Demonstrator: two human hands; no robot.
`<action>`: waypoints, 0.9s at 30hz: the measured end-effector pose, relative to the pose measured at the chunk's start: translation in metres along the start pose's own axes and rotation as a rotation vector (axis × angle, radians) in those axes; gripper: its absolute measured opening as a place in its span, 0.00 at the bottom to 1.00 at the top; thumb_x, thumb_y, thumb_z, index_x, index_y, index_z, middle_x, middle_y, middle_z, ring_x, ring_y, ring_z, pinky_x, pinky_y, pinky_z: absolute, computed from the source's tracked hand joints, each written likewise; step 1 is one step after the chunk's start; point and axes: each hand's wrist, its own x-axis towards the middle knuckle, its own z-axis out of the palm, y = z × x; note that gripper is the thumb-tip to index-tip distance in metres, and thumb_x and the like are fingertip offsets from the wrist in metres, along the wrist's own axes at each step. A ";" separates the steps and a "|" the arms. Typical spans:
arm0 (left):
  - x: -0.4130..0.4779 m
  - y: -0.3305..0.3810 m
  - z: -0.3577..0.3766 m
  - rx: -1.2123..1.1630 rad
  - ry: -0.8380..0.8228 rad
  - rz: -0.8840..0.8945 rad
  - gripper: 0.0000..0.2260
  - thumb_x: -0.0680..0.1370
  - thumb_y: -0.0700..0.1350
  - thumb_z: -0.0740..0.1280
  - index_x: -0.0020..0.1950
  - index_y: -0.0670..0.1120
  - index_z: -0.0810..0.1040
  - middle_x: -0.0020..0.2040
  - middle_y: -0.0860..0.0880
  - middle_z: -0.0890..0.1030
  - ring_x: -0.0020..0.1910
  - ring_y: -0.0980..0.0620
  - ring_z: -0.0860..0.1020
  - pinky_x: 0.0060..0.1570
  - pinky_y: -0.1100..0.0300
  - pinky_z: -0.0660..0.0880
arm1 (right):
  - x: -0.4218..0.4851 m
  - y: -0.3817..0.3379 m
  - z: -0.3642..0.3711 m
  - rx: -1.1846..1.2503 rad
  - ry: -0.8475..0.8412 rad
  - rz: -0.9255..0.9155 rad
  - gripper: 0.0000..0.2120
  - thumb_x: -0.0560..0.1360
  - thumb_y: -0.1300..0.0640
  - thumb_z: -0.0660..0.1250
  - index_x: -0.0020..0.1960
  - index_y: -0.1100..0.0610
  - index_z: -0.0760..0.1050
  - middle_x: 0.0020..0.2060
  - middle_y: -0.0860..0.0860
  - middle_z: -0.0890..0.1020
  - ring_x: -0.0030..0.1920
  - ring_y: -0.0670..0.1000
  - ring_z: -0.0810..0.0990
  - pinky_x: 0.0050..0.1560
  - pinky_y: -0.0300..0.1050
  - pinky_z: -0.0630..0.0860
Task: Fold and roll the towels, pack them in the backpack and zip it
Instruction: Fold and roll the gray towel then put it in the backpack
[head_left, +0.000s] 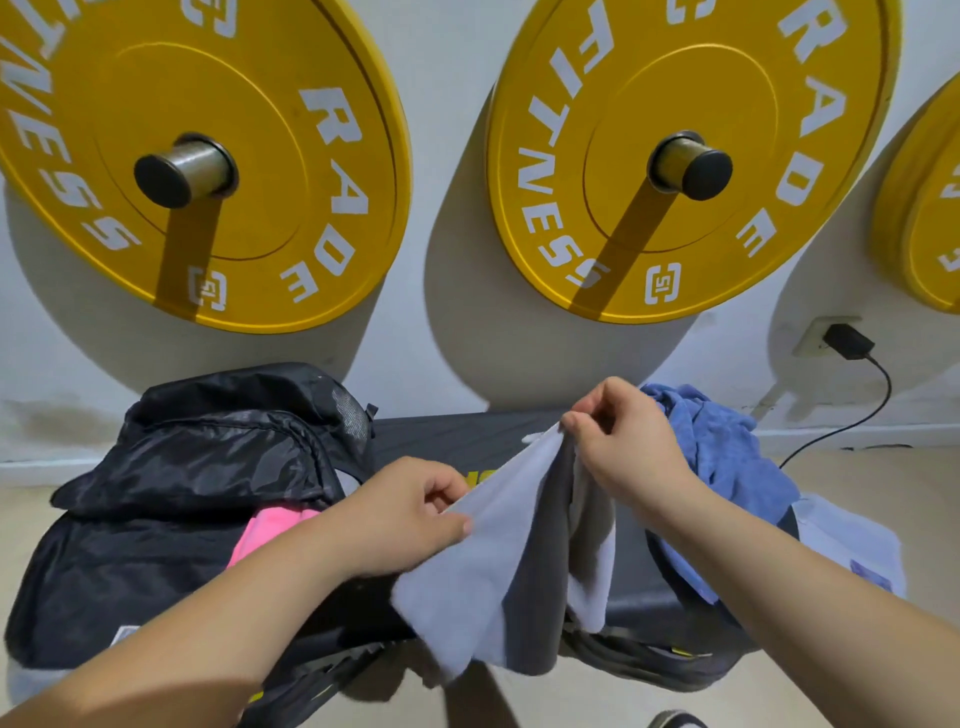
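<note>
Grey towel (498, 545) | left fingers (453, 526) pinch edge | right fingers (584, 418) pinch corner

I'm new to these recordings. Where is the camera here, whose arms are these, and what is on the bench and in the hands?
There is no machine here. A person works with bare hands, and the single picture comes from a wide-angle camera worn on the person's head, looking forward and down. The left hand and right hand each pinch an edge of a light grey towel, holding it up between them over a dark padded bench. On the bench to the left lies a black nylon backpack, with a pink item showing in its opening. To the right lies a crumpled blue towel. Behind, yellow weight plates hang on the wall.
</note>
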 end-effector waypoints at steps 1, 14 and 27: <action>-0.001 -0.003 -0.001 0.041 -0.012 -0.015 0.03 0.76 0.44 0.72 0.42 0.49 0.82 0.28 0.61 0.76 0.28 0.62 0.70 0.33 0.67 0.68 | 0.002 0.004 -0.003 0.019 0.031 0.042 0.06 0.76 0.59 0.70 0.42 0.57 0.74 0.35 0.50 0.80 0.37 0.49 0.77 0.38 0.40 0.69; 0.006 0.014 0.000 -0.376 0.547 -0.213 0.23 0.74 0.53 0.75 0.36 0.35 0.74 0.28 0.50 0.68 0.28 0.54 0.66 0.31 0.61 0.64 | -0.017 -0.023 0.006 0.467 -0.138 0.259 0.08 0.75 0.58 0.76 0.43 0.61 0.80 0.34 0.56 0.82 0.35 0.51 0.78 0.40 0.50 0.78; 0.011 0.027 0.010 -1.049 0.245 -0.214 0.08 0.76 0.36 0.72 0.55 0.38 0.83 0.53 0.36 0.85 0.50 0.42 0.86 0.54 0.50 0.80 | -0.029 -0.039 0.023 0.618 -0.344 0.323 0.03 0.75 0.61 0.75 0.45 0.62 0.84 0.35 0.51 0.84 0.35 0.46 0.81 0.42 0.44 0.80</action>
